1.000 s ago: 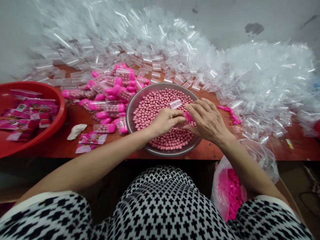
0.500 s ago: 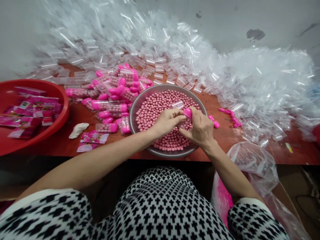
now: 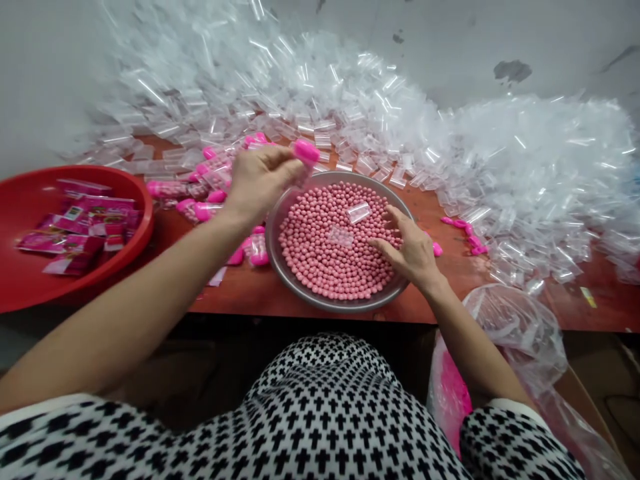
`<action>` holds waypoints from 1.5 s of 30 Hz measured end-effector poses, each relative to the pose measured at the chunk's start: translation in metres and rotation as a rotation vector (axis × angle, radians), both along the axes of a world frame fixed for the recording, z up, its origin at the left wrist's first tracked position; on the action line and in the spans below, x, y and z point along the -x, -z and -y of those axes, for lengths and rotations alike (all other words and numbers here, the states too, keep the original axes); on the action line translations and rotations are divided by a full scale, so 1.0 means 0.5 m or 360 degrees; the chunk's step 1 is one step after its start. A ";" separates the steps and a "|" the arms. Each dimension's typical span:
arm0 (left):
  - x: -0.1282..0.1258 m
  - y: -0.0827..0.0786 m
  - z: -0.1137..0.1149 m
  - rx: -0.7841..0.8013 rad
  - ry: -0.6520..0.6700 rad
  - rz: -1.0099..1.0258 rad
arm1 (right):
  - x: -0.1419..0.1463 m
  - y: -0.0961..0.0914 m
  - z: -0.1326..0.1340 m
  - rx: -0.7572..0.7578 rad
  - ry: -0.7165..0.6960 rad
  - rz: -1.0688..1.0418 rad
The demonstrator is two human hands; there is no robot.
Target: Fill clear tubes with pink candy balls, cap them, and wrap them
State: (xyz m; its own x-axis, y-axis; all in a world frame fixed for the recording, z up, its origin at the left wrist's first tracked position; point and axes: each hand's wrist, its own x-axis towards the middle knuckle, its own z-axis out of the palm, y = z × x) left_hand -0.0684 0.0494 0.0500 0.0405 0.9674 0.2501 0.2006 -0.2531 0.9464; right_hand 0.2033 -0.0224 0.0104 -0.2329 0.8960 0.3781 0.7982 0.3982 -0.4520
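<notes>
My left hand [image 3: 260, 177] is closed on a small clear tube with a pink cap [image 3: 306, 151], held above the bowl's far left rim. A metal bowl [image 3: 274, 257] full of pink candy balls [image 3: 325, 273] sits in front of me. On the balls lie two clear plastic tubes [image 3: 359, 213]. Over the bowl's right side hovers my right hand [image 3: 410, 250], fingers spread and holding nothing. Behind my left hand is a pile of ball-filled tubes with pink caps [image 3: 203, 210], partly hidden by the hand and forearm.
Clear empty tubes [image 3: 540, 153] are heaped along the wall. A red basin [image 3: 145, 227] with pink printed packets [image 3: 90, 220] stands at the left. Several loose pink caps [image 3: 470, 233] lie to the right. A clear plastic bag [image 3: 515, 320] hangs at the table's front edge.
My left hand has moved left and away from me, carrying the pink-capped tube. My right hand has let go of it and opened over the bowl.
</notes>
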 end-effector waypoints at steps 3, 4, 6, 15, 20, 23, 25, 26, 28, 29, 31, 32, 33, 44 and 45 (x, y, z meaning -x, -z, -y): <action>0.044 -0.006 -0.037 -0.0320 -0.0334 -0.0343 | -0.007 0.007 -0.002 0.0064 0.0038 -0.0302; 0.040 -0.002 -0.042 -0.0373 -0.0329 -0.0473 | -0.007 0.008 -0.003 0.0078 0.0045 -0.0384; 0.005 0.011 -0.040 -0.0391 -0.0136 -0.0763 | -0.004 0.011 -0.002 0.0090 0.0064 -0.0486; -0.194 0.052 -0.031 -0.0323 0.0551 -0.2168 | -0.007 0.030 -0.003 0.0033 0.0078 -0.0597; -0.180 0.053 -0.036 -0.0498 0.0699 -0.1998 | -0.006 0.033 -0.009 -0.0129 0.0009 -0.0358; -0.168 0.038 -0.011 -0.0566 0.0864 -0.1560 | -0.006 0.034 -0.011 -0.0197 -0.0137 -0.0243; -0.166 0.027 0.011 -0.0375 0.0845 -0.1123 | -0.005 0.035 -0.009 -0.0134 -0.0166 -0.0249; -0.167 0.023 0.020 -0.0232 0.0794 -0.0873 | -0.004 0.036 -0.007 -0.0089 -0.0157 -0.0243; -0.170 0.018 0.035 0.0070 0.0673 -0.0359 | -0.003 0.038 -0.001 -0.0034 -0.0144 -0.0214; -0.171 0.016 0.039 0.0204 0.0634 -0.0139 | -0.005 0.039 0.001 -0.0034 -0.0169 -0.0216; -0.170 0.013 0.044 0.0338 0.0623 0.0090 | -0.021 0.041 0.005 -0.0087 -0.0226 -0.0305; -0.168 0.011 0.046 0.0342 0.0638 0.0073 | -0.037 0.042 0.006 -0.0120 -0.0215 -0.0371; -0.164 0.009 0.048 0.0327 0.0675 -0.0037 | -0.058 0.044 0.006 -0.0141 -0.0158 -0.0412; -0.179 0.017 0.073 -0.0416 0.1151 -0.1769 | -0.289 0.102 -0.010 0.0801 0.0867 0.0504; -0.194 0.013 0.072 -0.0414 0.1124 -0.1644 | -0.286 0.109 -0.010 0.0810 0.0847 0.0481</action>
